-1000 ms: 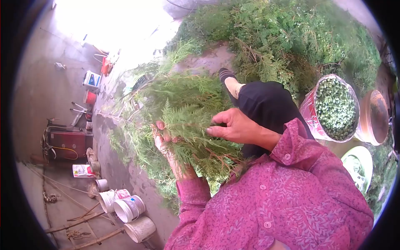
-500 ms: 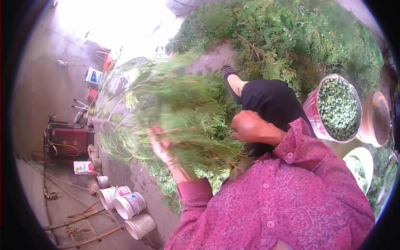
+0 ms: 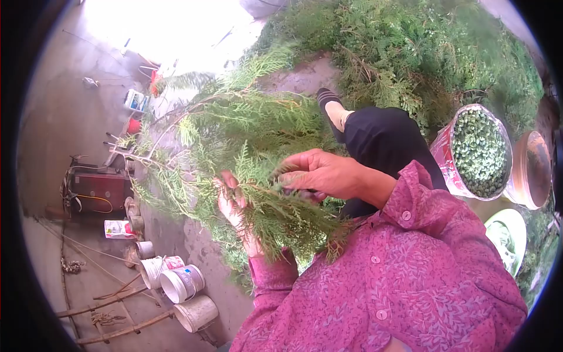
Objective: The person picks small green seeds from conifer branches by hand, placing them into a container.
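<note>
At centre frame the left hand (image 3: 234, 202) clasps the leafy branch (image 3: 234, 126) while the right hand (image 3: 325, 175) pinches its foliage, red bucket (image 3: 443, 159) at right

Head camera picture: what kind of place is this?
Probably a farmyard or outdoor work yard: a heap of cut evergreen branches, a bucket full of green berries, and plastic pails on concrete ground.
</note>
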A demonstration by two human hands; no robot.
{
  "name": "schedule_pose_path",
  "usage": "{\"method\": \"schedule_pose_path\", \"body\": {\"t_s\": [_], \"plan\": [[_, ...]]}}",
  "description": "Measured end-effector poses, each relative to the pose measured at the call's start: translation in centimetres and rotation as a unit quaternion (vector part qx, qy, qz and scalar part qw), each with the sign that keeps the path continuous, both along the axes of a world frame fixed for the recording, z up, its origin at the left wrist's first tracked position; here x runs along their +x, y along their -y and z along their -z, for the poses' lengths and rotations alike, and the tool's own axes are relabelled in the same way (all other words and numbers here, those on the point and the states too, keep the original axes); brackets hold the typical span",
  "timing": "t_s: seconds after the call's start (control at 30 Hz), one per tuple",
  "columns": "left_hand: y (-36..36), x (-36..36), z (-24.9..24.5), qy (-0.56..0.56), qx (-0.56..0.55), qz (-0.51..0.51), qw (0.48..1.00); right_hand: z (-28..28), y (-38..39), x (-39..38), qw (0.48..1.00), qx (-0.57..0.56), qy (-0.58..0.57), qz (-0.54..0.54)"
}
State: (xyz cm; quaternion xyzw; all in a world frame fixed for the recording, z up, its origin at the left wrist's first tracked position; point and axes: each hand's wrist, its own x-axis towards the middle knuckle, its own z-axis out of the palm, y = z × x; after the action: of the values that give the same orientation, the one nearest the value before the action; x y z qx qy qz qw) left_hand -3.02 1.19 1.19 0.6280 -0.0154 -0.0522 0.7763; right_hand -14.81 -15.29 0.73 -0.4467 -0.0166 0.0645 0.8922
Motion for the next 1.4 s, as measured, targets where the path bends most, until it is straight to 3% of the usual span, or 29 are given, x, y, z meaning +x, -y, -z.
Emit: {"method": "schedule_pose_path", "body": {"t_s": [0.07,0.1,0.2,0.3,0.4,0.47,0.53,0.6,0.63,0.67,0.8,0.93,1.0,1.07,1.13,1.27,1.4], "plan": [[0.6,-0.7,-0.2,0.007,-0.089,0.102,0.991,-0.6,0.0,-0.2,0.998,0.033,0.022,-0.048],[0.8,-0.8,0.1,-0.023,-0.09,0.06,0.994,-0.7,0.0,-0.2,0.998,0.033,0.021,-0.049],[1.0,-1.6,-1.2,0.019,-0.03,0.081,0.996,-0.4,0.0,-0.4,0.998,0.056,-0.02,-0.036],[0.6,-1.8,-1.5,0.014,-0.044,0.149,0.988,-0.2,0.0,-0.4,0.999,0.026,-0.002,-0.041],[2.0,-2.2,-1.6,0.005,-0.083,0.107,0.991,0.1,-0.4,-0.2,0.999,0.03,-0.01,-0.034],[1.1,-0.8,-0.8,0.015,-0.07,0.106,0.992,0.4,-1.0,-0.2,0.992,-0.086,0.089,0.038],[0.0,0.7,0.0,0.024,-0.058,0.105,0.992,-1.2,0.0,-1.8,0.989,-0.141,0.027,0.023],[-1.0,2.1,0.8,0.012,-0.13,0.014,0.991,-1.2,1.3,-2.8,0.979,-0.2,-0.031,0.005],[-1.5,3.0,1.8,-0.036,-0.295,0.079,0.952,-0.6,1.9,-3.2,0.992,-0.121,-0.02,0.041],[-2.3,3.5,2.2,-0.036,-0.296,0.078,0.951,-0.2,2.1,-3.4,0.996,-0.039,-0.01,0.078],[-2.7,3.3,1.4,-0.104,-0.224,0.023,0.969,0.2,2.3,-2.0,0.986,-0.135,0.009,0.099],[-2.7,3.4,2.8,-0.041,-0.228,0.079,0.97,0.6,0.9,-0.7,0.996,-0.06,-0.052,0.049],[-1.9,2.1,1.8,-0.021,-0.067,0.049,0.996,0.1,0.3,-0.5,1.0,-0.015,-0.012,0.018],[-0.2,-0.9,-0.3,0.009,-0.079,0.089,0.993,-0.1,-0.3,-0.1,0.999,-0.029,-0.007,0.026],[0.6,-1.4,-0.7,-0.003,-0.038,0.045,0.998,0.2,-0.6,0.3,0.992,-0.111,0.055,0.028],[-0.6,0.2,0.4,0.033,-0.112,0.173,0.978,1.4,-1.2,0.9,0.973,-0.176,0.12,0.086],[-1.1,1.0,2.0,0.089,-0.08,0.211,0.97,-0.9,-0.2,-0.9,0.99,-0.132,-0.02,-0.054]]}}
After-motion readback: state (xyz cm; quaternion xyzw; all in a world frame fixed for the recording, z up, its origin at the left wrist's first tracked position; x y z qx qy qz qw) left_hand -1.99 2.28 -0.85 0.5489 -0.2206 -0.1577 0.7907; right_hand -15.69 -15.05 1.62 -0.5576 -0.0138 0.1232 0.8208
